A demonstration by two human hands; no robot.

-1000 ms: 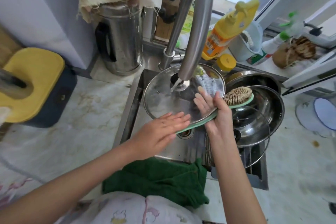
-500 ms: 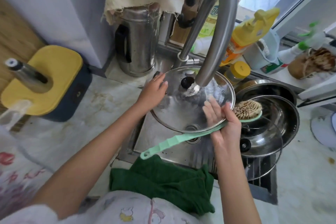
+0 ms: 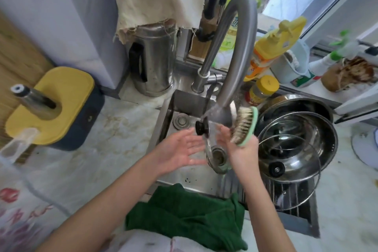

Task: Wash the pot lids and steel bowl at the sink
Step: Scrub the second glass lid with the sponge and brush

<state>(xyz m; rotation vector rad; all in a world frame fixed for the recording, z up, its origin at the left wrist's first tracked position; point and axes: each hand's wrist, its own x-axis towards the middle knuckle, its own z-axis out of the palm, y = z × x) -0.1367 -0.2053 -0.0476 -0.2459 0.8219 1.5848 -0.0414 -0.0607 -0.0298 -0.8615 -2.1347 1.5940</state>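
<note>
Over the sink (image 3: 185, 101), left hand (image 3: 180, 151) lies flat-open against the glass lid (image 3: 207, 141) — right hand (image 3: 243, 150) grips the brush (image 3: 244, 127).

Glass lid (image 3: 201, 128) seemingly edge-on; second lid (image 3: 291, 154) in bowl (image 3: 327, 135).

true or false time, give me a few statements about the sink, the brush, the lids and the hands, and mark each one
1. Water runs from the faucet onto the glass lid held between the hands. True.
2. The brush lies down in the sink. False: the right hand grips it, bristles facing left.
3. The left hand has its fingers straight. True.
4. The steel bowl sits under the stream. False: it stands to the right of the stream, with a second lid resting on it.
5. A green cloth lies at the sink's front edge. True.
</note>
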